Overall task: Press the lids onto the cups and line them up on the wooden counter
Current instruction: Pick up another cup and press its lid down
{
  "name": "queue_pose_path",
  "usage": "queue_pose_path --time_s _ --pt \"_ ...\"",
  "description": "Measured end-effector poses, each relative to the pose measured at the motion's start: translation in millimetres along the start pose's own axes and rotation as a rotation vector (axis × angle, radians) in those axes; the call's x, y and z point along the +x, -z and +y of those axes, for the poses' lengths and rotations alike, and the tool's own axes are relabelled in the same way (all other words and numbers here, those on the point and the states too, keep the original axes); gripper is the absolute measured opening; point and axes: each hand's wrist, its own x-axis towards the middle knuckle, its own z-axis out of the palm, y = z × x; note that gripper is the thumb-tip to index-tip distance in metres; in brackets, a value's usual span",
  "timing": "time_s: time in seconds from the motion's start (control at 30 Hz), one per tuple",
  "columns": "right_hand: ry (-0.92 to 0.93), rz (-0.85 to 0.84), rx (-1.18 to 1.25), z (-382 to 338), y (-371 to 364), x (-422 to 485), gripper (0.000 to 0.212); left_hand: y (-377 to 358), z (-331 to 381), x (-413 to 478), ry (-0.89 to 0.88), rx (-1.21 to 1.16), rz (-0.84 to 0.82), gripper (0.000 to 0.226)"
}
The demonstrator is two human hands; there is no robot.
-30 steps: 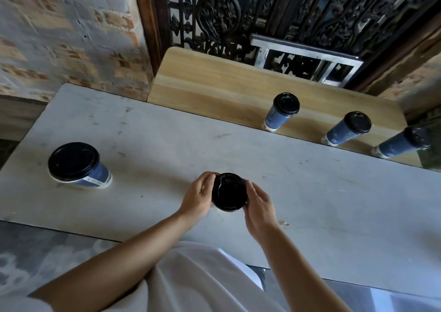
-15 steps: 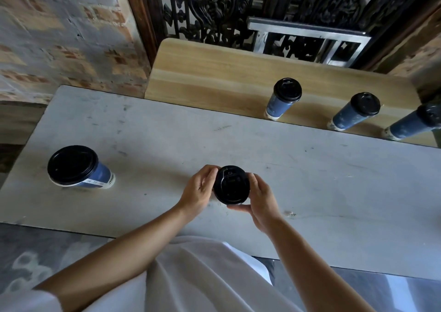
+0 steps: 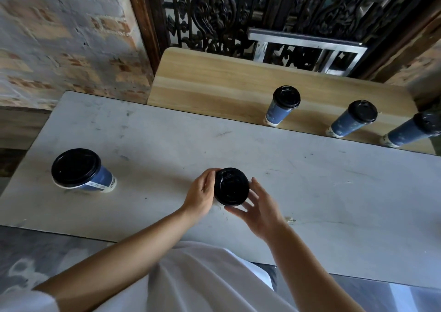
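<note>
Black round lid (image 3: pixel 231 186) gripped by left hand (image 3: pixel 201 197), right hand (image 3: pixel 260 206) touching, fingers straight.

Measured from the centre cup (image 3: pixel 231 186) on the grey table (image 3: pixel 310 192). Found it boxed in at 9 by left hand (image 3: pixel 201 192) wrapped on its side and at 4 by right hand (image 3: pixel 260 206), fingers spread loose. Left top and 12 side reachable. Saw bare tabletop from 10 round to 3, a wide lane to the wooden counter (image 3: pixel 214 85). Noted counter bare at 11 to 12. Blocked at 1 to 2 by left counter cup (image 3: pixel 282 106), middle counter cup (image 3: pixel 353 119) and right counter cup (image 3: pixel 410 130), gaps between. Spotted lone cup (image 3: pixel 81 171) at 9, well apart. Closed off behind counter by iron grille (image 3: pixel 238 13).
</note>
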Motion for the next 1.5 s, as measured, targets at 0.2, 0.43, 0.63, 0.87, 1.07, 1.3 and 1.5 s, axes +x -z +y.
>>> queue_pose_path --time_s 0.2,0.43,0.63,0.87,1.07,1.3,1.5 --pt "0.071 -0.044 0.003 3.9 13.2 -2.7 0.032 -17.3 19.8 -12.4 0.221 -0.191 0.086 0.025" --pt "0.194 -0.013 -0.274 -2.0 6.2 -1.7 0.031 -5.9 20.7 1.2 0.244 -0.025 0.068 0.031" --pt "0.235 0.02 -0.323 0.7 4.5 -0.7 0.03 -0.6 15.7 2.3 0.199 -0.042 -0.049 0.022" --pt "0.246 0.024 -0.308 -0.5 3.1 4.0 0.029 -2.7 25.5 6.2 0.207 -0.013 -0.13 0.029" --pt "0.232 0.054 -0.254 2.5 0.7 -1.9 0.031 -4.3 27.1 1.8 0.242 -0.051 -0.127 0.034" --pt "0.288 0.06 -0.114 30.5 1.3 -14.6 0.028 -15.0 31.2 -16.5 0.324 -0.191 0.07 0.03" --pt "0.169 -0.015 -0.25 13.0 8.2 -11.6 0.031 0.0 26.4 -5.9 0.435 0.001 0.017 0.041"
